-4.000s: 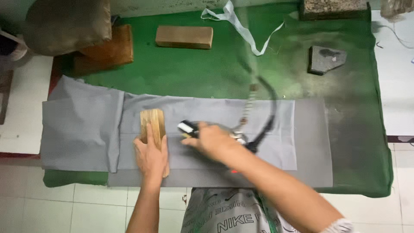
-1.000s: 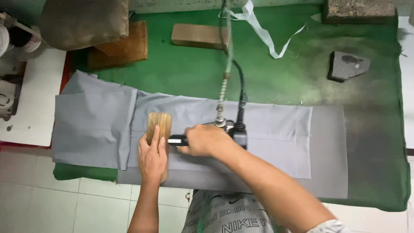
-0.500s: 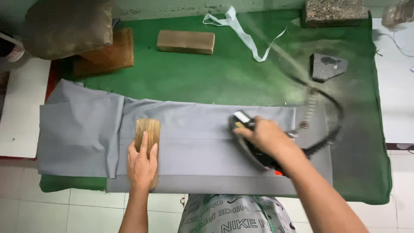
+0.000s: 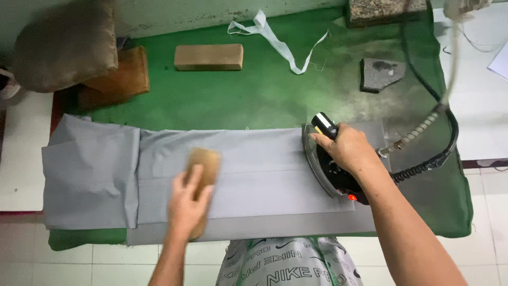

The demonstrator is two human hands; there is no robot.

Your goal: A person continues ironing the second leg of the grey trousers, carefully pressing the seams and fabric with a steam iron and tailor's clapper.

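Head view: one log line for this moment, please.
left hand on wooden block | right hand grips iron | both on grey cloth

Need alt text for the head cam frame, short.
Seen from above, a person's right hand grips a steam iron on grey fabric spread over a green table, while the left hand presses a wooden block onto the cloth.

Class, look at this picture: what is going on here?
A person is pressing grey cloth laid flat along a green padded table. The right hand grips the handle of a steam iron resting on the right end of the cloth, its cord looping off to the right. The left hand presses a wooden block onto the cloth near its middle. Another wooden block, a white strip and a grey stone lie further back.
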